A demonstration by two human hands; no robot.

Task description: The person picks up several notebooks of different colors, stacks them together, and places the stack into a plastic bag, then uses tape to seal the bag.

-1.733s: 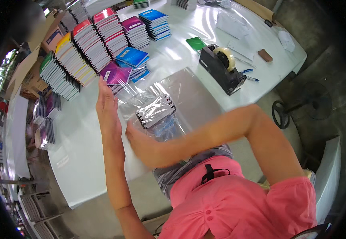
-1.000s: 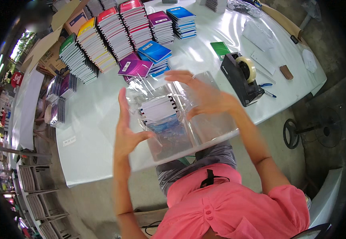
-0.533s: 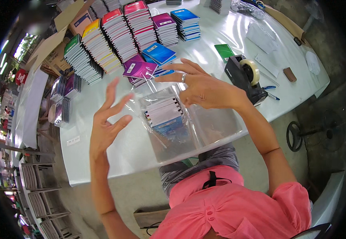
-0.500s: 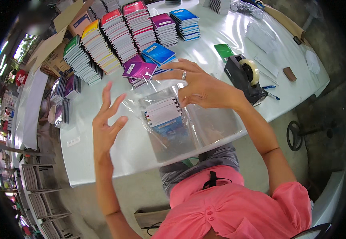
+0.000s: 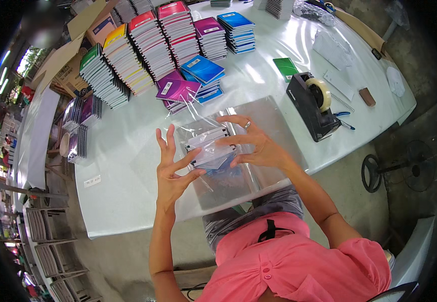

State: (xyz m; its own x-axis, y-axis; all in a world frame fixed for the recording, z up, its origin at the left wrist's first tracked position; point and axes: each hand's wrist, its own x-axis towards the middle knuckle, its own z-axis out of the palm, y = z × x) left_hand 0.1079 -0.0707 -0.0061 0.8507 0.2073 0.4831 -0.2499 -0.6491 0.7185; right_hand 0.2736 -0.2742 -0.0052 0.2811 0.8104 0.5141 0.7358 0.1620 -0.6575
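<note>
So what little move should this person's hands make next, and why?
Perhaps press the wrinkled clear plastic film snug against the small white-and-blue rectangular bundle: the film's creases and glare suggest slack, and the left hand and right hand sit at opposite sides of the bundle, fingers spread.

notebook bundle (image 5: 209, 150) partly hidden by right fingers (image 5: 242, 140); grey stack (image 5: 280, 8) cut by top edge; label (image 5: 92, 181) illegibly small

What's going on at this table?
A person in a pink top has both hands, the left hand and the right hand, at a small notebook bundle with clear plastic over and around it. Whether either grip is firm is hard to tell. Colourful notebook stacks stand beyond, and a tape dispenser sits to the right.
</note>
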